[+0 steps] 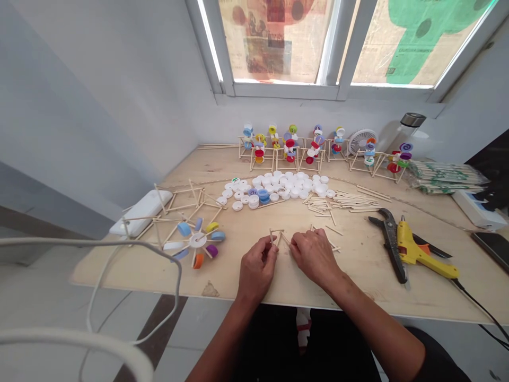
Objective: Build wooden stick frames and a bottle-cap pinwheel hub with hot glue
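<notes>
Several thin wooden sticks (277, 237) sit pinched in the left hand (257, 268), fingers together, with the right hand (316, 256) curled just beside.

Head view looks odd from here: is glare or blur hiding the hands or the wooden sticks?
In the head view, glare rims the papered window, well above the left hand and right hand, whose sticks look reasonably sharp. Shadows are soft. Wide-angle distortion bows the plywood tabletop edge, and a white cable looms soft at lower left.

Wooden sticks (277, 237) partly hidden behind left hand (257, 268), right hand (316, 256); phone (491, 249) cut off at right edge
</notes>
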Motion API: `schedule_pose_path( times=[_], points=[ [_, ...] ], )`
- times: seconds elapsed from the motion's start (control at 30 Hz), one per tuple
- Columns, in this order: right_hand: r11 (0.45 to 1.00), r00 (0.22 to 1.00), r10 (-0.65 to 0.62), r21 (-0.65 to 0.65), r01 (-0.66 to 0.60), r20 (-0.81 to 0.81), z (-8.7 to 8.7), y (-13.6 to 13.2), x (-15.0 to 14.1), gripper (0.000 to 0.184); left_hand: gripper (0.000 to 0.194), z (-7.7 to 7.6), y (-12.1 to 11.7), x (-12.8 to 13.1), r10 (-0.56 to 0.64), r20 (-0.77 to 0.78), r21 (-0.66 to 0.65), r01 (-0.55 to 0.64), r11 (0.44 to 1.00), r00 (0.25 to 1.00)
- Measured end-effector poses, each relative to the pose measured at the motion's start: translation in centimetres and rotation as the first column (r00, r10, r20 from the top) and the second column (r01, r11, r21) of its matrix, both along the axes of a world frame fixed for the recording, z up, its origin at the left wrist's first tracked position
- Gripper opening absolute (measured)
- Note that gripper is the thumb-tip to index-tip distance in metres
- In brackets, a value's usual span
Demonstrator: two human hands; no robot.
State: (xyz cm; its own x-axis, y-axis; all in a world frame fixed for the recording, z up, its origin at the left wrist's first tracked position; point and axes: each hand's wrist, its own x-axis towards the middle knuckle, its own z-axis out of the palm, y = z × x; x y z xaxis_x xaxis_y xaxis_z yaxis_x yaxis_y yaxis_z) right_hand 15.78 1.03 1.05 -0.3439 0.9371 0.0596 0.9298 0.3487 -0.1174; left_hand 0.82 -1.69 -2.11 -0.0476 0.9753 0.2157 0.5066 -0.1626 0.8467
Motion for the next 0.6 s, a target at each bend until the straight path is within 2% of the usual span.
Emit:
schedule_pose_path(
  times=[0.2,0.47,0.6],
  points=[
    [0.999,1.0,-0.019,-0.038,0.018,-0.023,-0.3,-0.4,0.0,0.021,0.026,0.0,-0.1,0.1,0.005,-0.032,0.008,-0.004,1.0,0.999],
    [0.998,1.0,0.003,0.065,-0.004,0.025,-0.6,-0.8,-0.2,0.023,0.025,0.1,0.0,0.1,-0.002,-0.024,-0.001,0.002,1.0,1.0],
    [0.996,0.998,0.06,0.058,-0.06,0.015,-0.6,-1.3,-0.5,0.022,0.025,0.1,0.0,0.1,-0.003,-0.024,-0.001,0.003,1.0,1.0]
  ],
)
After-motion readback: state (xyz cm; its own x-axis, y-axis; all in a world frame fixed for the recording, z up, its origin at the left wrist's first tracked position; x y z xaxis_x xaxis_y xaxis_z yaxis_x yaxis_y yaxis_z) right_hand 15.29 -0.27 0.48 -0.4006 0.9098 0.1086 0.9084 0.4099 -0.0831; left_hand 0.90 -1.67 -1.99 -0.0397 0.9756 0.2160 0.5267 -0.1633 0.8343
